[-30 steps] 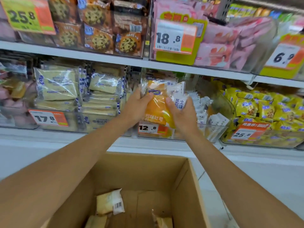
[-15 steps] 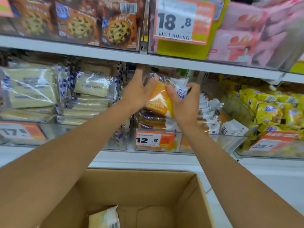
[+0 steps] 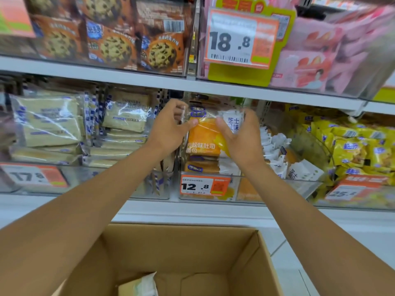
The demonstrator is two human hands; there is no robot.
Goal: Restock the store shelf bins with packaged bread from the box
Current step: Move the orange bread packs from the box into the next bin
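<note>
In the head view, an orange bread pack (image 3: 204,135) is held upright in front of the middle shelf (image 3: 149,81), just above the clear bin (image 3: 265,190) that carries the 12.8 price tag (image 3: 205,185). Packs of the same kind are seen stacked in that bin beneath it.

The left grip (image 3: 171,127) is closed on the pack's left edge, with the thumb laid across the front film and the fingers curled round the seam. The right grip (image 3: 240,135) is closed on the white right-hand part, thumb in front and fingers wrapped behind. Nothing else is held by either.

Lower down, the cardboard box (image 3: 213,251) is seen open, with one pale pack (image 3: 141,285) lying at its bottom near the frame edge. How many more are left cannot be told.

The pack is judged to be light and soft. The loaf inside would be dented by a hard squeeze, and the glossy film looks slippery and crinkles easily. It is best taken by the two side edges or the sealed ends, as it is held here, so that the bread itself is not crushed. It should be lowered flat onto the stack and not dropped, since the packs below would give under a knock.
</note>
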